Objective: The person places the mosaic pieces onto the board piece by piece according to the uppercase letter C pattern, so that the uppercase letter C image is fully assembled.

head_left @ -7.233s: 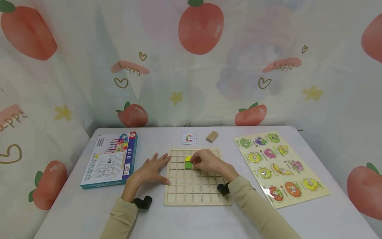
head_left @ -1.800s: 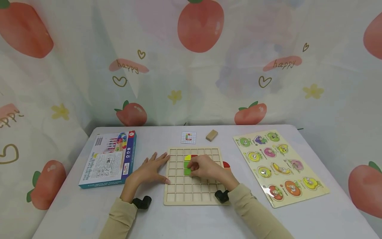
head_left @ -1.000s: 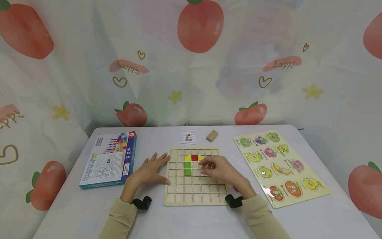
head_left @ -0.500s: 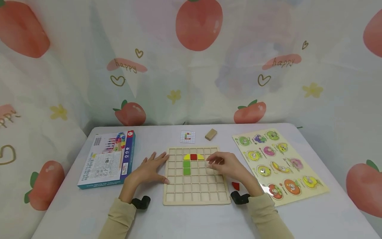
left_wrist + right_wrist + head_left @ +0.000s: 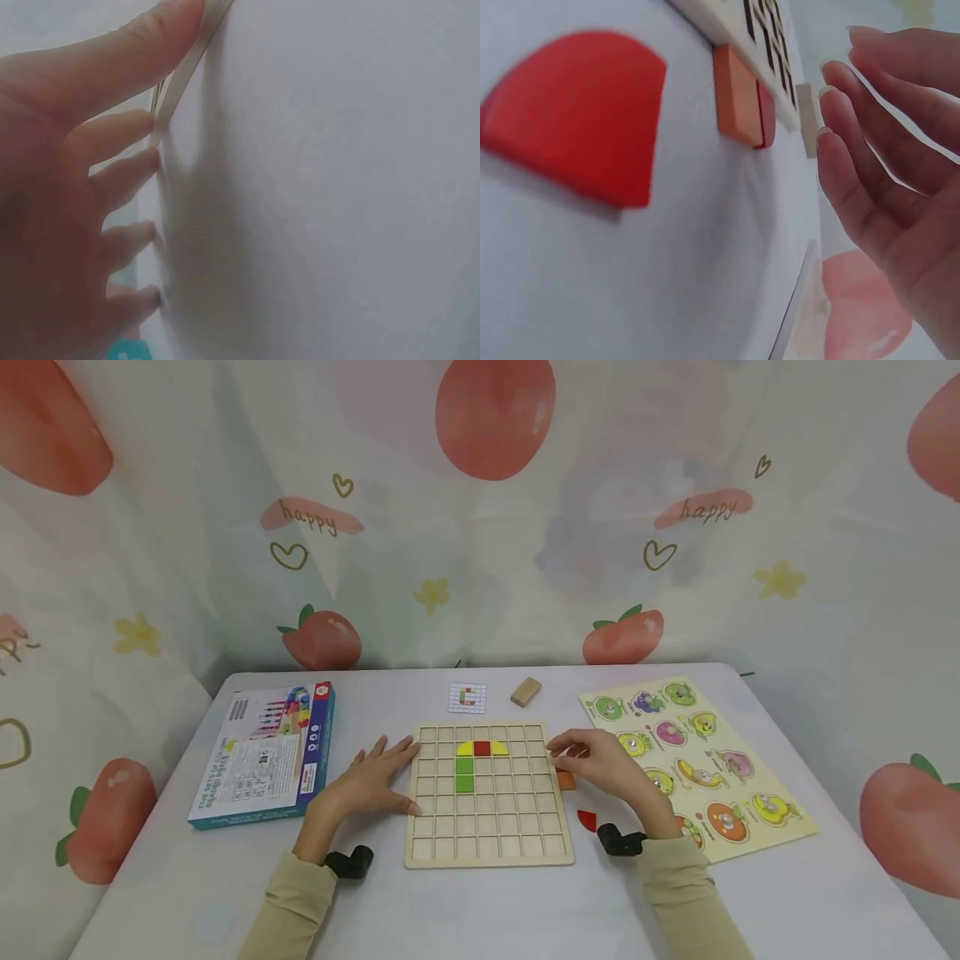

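- We saw the wooden grid board (image 5: pixel 489 804) flat on the white surface (image 5: pixel 480 910), five tiles sitting in its cells.
- Along one row we counted a rounded yellow tile (image 5: pixel 465 748), a red square (image 5: pixel 482 748) and a second yellow tile (image 5: pixel 500 748); two green squares (image 5: pixel 464 783) ran down below the first.
- We found the right hand (image 5: pixel 596 762) released, fingers loosely bent, by the board's right edge.
- Near it we noticed an orange piece (image 5: pixel 739 97) and a red piece (image 5: pixel 766 116) just beside the board, and a red quarter-round (image 5: pixel 587 820) nearer us.
- We saw the left hand (image 5: pixel 371 781) spread and relaxed, touching the board's left edge.
- Farther out we had a patterned card (image 5: pixel 467 698) and a wooden block (image 5: pixel 526 692) behind, a box (image 5: pixel 258 756) left, a fruit puzzle (image 5: pixel 708 777) right.
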The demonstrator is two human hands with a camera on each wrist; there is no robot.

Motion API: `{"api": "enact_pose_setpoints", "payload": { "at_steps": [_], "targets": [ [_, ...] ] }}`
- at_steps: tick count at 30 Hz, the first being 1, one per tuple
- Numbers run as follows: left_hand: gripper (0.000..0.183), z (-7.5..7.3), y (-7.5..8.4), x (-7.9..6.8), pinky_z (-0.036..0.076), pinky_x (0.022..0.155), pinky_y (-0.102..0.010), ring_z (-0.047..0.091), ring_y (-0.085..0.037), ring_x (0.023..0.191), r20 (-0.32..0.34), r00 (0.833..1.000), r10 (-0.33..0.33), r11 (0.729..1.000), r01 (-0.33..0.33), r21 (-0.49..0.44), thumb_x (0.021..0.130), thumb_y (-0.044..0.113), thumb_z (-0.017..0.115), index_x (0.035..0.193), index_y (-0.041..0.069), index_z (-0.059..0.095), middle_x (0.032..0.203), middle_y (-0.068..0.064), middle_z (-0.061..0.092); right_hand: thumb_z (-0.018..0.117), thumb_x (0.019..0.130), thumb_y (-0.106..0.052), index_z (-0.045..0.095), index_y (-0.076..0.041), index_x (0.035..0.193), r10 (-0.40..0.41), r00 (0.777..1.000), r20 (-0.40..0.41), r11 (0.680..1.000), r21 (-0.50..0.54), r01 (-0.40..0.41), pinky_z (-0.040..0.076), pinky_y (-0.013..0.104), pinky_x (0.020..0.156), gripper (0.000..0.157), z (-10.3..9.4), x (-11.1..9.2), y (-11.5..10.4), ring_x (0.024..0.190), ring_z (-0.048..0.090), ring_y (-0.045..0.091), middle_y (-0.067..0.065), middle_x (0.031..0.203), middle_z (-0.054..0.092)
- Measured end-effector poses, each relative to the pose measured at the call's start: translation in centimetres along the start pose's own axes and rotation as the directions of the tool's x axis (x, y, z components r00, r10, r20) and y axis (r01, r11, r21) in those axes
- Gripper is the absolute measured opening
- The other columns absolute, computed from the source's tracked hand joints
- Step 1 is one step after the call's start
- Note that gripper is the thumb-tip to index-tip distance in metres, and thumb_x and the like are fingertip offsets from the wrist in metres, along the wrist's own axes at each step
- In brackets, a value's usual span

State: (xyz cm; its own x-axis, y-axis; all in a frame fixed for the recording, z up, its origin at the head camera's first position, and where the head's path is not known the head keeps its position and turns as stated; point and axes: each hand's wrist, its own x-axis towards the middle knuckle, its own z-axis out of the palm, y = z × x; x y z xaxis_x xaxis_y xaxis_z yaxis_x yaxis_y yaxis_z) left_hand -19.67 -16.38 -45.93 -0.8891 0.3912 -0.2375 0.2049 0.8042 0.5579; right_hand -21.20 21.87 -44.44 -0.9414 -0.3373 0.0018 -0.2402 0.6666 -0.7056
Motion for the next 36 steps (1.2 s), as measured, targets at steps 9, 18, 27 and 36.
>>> {"api": "enact_pose_setpoints", "payload": {
  "at_steps": [9, 18, 27, 36],
  "targets": [
    [0.103, 0.1, 0.2, -0.2, -0.001, 0.125, -0.068, 0.002, -0.046, 0.158, 0.003, 1.0, -0.008, 1.0, 0.008, -0.023, 0.079, 0.038, 0.088, 0.161, 0.011, 0.034, 0.172, -0.01, 0.022, 0.072, 0.093, -0.01, 0.075, -0.004, 0.109, 0.057, 0.998, 0.0, 0.998, -0.036, -0.057, 0.055, 0.033, 0.077, 0.018, -0.2, -0.2, 0.9, 0.088, 0.067, 0.02, 0.006, 0.098, 0.075],
    [0.103, 0.0, 0.1, -0.2, 0.0, 0.125, -0.069, 0.003, -0.046, 0.158, -0.004, 1.0, -0.003, 1.0, 0.003, -0.022, 0.078, 0.039, 0.089, 0.161, 0.011, 0.035, 0.171, -0.011, 0.023, 0.075, 0.092, -0.01, 0.074, -0.003, 0.109, 0.113, 0.994, -0.009, 0.99, -0.087, -0.114, 0.054, 0.033, 0.079, 0.019, 0.3, 0.0, 1.0, 0.089, 0.067, 0.02, 0.007, 0.096, 0.074],
    [0.103, 0.0, 0.2, -0.2, 0.001, 0.124, -0.07, 0.004, -0.047, 0.158, -0.006, 1.0, 0.007, 1.0, -0.007, -0.012, 0.079, 0.04, 0.088, 0.161, 0.01, 0.034, 0.171, -0.012, 0.023, 0.075, 0.091, -0.01, 0.075, -0.005, 0.105, 0.161, 0.987, -0.006, 0.98, -0.116, -0.16, 0.05, 0.03, 0.074, 0.015, 1.0, 0.3, 1.0, 0.084, 0.06, 0.018, 0.004, 0.091, 0.07],
    [0.102, 0.0, 0.3, -0.3, 0.001, 0.125, -0.069, 0.004, -0.047, 0.158, -0.008, 1.0, 0.004, 1.0, -0.004, -0.007, 0.079, 0.039, 0.088, 0.161, 0.01, 0.035, 0.171, -0.012, 0.023, 0.075, 0.091, -0.007, 0.068, -0.006, 0.101, 0.181, 0.983, -0.009, 0.98, -0.083, -0.181, 0.051, 0.03, 0.072, 0.013, 1.0, 0.3, 0.8, 0.082, 0.06, 0.018, 0.005, 0.093, 0.068]
  ]
}}
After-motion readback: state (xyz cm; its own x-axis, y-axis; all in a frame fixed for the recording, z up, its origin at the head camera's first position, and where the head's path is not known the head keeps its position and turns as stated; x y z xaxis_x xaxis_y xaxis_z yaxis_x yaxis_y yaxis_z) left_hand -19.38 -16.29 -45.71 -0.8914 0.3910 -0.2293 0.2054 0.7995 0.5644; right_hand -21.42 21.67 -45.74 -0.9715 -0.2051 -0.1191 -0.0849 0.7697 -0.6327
